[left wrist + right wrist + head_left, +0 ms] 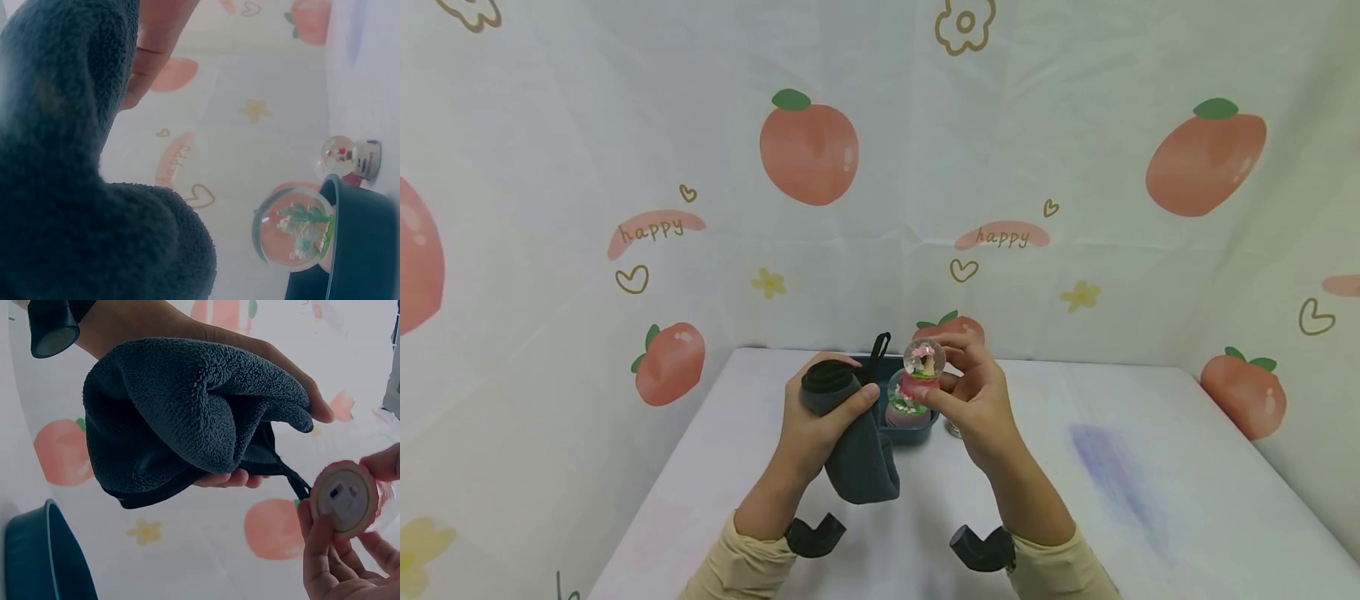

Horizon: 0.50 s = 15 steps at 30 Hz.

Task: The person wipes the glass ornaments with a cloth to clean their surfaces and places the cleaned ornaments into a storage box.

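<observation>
A dark blue-grey fluffy towel with a black hanging loop is bunched in my left hand, which grips it with the thumb across the front. Between thumb and fingers, my right hand holds a small snow globe with a pink base. That base's pale underside with a small switch shows in the right wrist view. Just behind the held globe, a larger snow globe stands in a dark blue tray. The towel fills much of the left wrist view.
Another small snow globe with a pale base stands on the white table outside the tray, mostly hidden by my right hand in the head view. A white curtain printed with peaches hangs behind the table.
</observation>
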Motion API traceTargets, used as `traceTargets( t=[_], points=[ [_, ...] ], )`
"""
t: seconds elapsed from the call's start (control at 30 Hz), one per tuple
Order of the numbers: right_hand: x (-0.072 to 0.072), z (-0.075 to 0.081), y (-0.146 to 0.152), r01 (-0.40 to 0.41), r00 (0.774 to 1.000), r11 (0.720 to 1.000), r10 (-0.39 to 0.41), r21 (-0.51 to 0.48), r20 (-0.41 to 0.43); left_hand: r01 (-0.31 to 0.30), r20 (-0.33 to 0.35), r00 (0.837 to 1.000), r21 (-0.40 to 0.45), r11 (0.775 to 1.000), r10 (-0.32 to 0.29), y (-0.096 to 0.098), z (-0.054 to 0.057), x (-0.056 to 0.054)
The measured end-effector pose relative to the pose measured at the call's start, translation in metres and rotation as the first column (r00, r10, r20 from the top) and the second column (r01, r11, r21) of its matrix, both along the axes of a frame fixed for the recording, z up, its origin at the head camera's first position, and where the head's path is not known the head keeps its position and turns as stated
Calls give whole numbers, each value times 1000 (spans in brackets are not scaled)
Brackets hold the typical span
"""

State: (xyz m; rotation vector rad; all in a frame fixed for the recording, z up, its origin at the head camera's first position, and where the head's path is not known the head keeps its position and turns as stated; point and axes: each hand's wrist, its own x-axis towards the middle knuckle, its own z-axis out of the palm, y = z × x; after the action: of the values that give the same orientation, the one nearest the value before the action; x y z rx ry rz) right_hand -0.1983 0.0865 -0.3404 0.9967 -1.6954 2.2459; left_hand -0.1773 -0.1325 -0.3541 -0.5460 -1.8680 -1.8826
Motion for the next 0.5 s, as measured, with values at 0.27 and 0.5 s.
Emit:
traceTargets(
  t=[0.27, 0.5],
  points=[
    [2, -1, -1, -41, 999, 999, 41, 10, 1, 28, -9, 1000, -12, 1000, -28, 0, 0, 0],
    [2, -2, -1, 8, 1000, 999, -8, 37, -2, 35, -9, 999, -20, 999, -36, -1, 0, 1]
  ],
)
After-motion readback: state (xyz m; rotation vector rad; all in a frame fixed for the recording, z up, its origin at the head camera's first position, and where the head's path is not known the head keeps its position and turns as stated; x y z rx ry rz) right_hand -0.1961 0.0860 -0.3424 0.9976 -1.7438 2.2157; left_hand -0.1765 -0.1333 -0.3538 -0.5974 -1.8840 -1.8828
